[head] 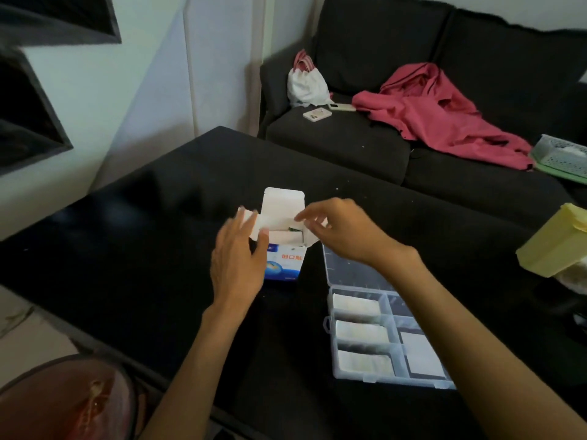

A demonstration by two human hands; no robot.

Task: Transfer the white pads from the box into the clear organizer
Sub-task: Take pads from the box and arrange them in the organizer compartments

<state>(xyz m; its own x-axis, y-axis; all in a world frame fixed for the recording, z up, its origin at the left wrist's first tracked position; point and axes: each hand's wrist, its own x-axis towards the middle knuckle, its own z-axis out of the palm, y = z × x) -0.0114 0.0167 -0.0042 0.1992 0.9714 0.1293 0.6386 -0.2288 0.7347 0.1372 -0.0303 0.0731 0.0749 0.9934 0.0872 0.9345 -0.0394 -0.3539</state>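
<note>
Left hand (pixel 235 258) rests against the upright box (pixel 283 249), grip wide, fingers extended. Right hand (pixel 338 231) hovers over the box's open top, grip loosely curled, holding nothing.

The left hand (pixel 236 258) covers the left side of the box (pixel 283 262), and its fingers are motion-blurred, so contact with the flap cannot be told. The right hand (pixel 341 231) hides the box's right flap and the far end of the clear organizer's (pixel 359 369) lid; what its fingertips pinch is unclear. Inside the box, a small dark item is unreadable. At 3 o'clock, a yellow container (pixel 554 246) and green basket (pixel 562 155) are cut off by the edge.
</note>
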